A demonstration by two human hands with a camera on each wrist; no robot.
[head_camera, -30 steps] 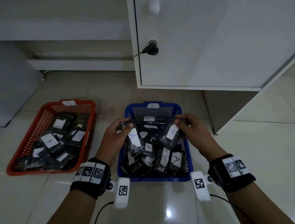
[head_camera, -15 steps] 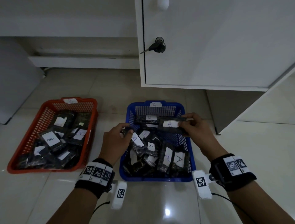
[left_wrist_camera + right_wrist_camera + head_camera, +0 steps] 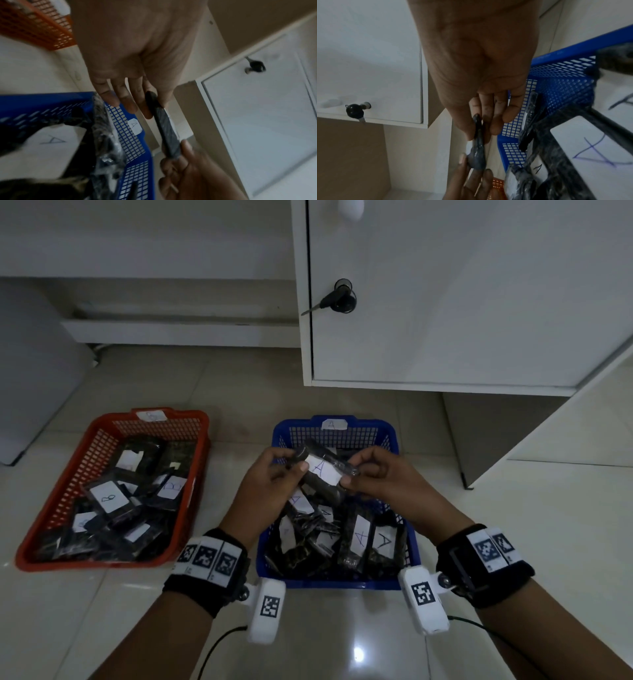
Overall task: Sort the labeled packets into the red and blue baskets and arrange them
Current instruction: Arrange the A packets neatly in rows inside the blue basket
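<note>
Both hands hold one dark packet [image 3: 322, 470] above the far half of the blue basket [image 3: 407, 546], its white label marked "A" facing up. The left hand [image 3: 270, 491] pinches the packet's left end between thumb and fingers; the right hand [image 3: 383, 477] pinches its right end the same way. In the left wrist view the packet [image 3: 167, 129] shows edge-on, thin and flat, stretched between the two grips and clear of the basket's mesh wall.

The blue basket sits on the tiled floor [image 3: 513, 542] straight ahead, a small "A" tag [image 3: 334, 424] on its far rim. More A-labelled packets [image 3: 363, 537] fill its near half, standing or leaning in a loose row against the near wall; the far part under the hands is hidden. The red basket [image 3: 44, 542] lies to the left, well apart from the blue one with a strip of bare floor between them. It bears a tag on its far rim and holds a jumble of dark packets [image 3: 109, 498], at least two of them marked "B".

Beyond the blue basket a white cabinet door [image 3: 462, 302] with a key in its lock [image 3: 337, 301] hangs above the floor; its lower edge is well behind the far rim. To the right of the blue basket the floor is open up to the cabinet's side panel [image 3: 486, 433].
</note>
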